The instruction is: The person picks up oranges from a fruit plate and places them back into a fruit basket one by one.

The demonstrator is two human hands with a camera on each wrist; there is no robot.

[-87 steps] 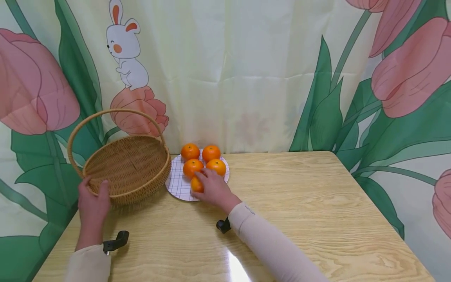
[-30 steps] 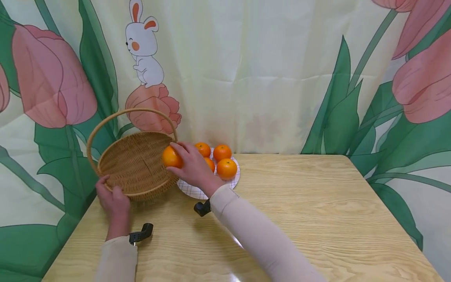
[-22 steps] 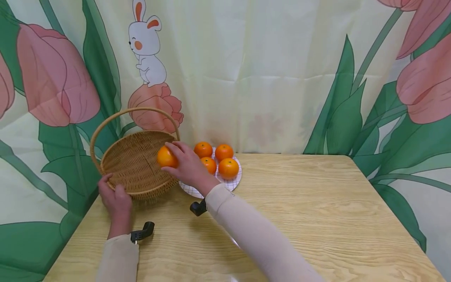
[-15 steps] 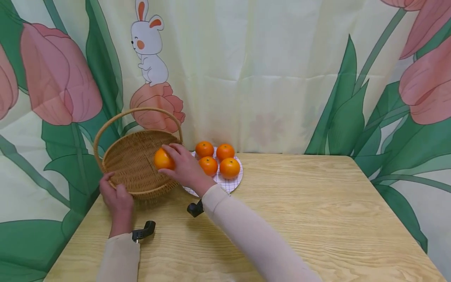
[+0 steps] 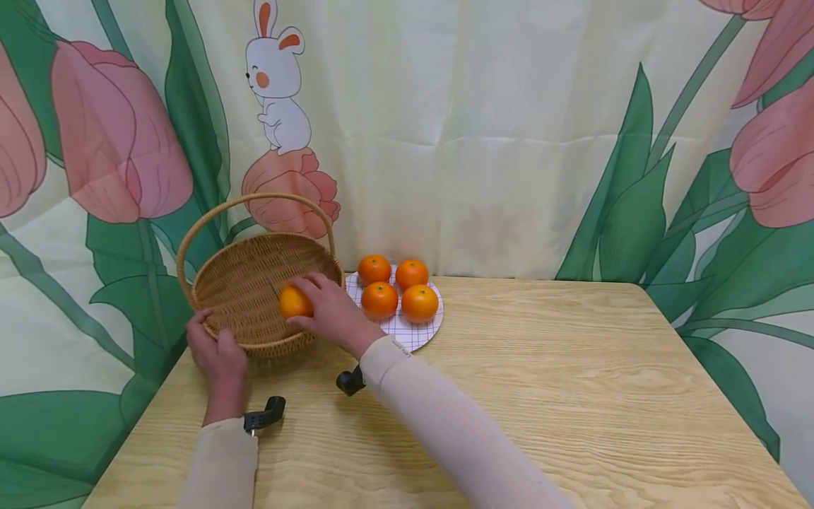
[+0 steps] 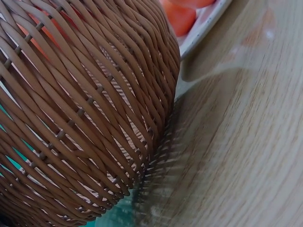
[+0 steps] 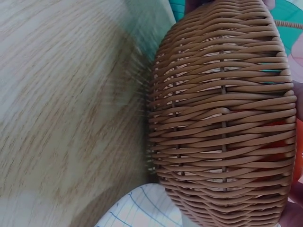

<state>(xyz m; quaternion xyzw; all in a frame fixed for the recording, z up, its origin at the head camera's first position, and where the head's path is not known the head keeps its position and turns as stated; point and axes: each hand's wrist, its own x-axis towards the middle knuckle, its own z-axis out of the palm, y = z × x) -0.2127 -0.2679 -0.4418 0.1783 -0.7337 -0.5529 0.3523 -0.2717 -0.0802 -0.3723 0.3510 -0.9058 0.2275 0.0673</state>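
We list the basket (image 5: 232, 283), golden-brown, woven; fruit (image 5: 296, 302), bright orange; plate (image 5: 407, 336), white with a blue grid; tabletop (image 5: 572, 375), pale tan woodgrain; sleeves (image 5: 458, 431), cream; wrist mounts (image 5: 273, 408), black. We record the curtain (image 5: 509, 99) as cream, printed with pink tulips (image 5: 124, 134), green leaves (image 5: 636, 219) and a white rabbit (image 5: 282, 120) with orange inner ears (image 5: 264, 20).

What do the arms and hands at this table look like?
They are a person's: the bare left hand and bare right hand wear no gloves. Long cream fabric sleeves cover the arms; small dark lettering near the right cuff is too tiny to read. A small black fitting with a stubby end juts out at each wrist.
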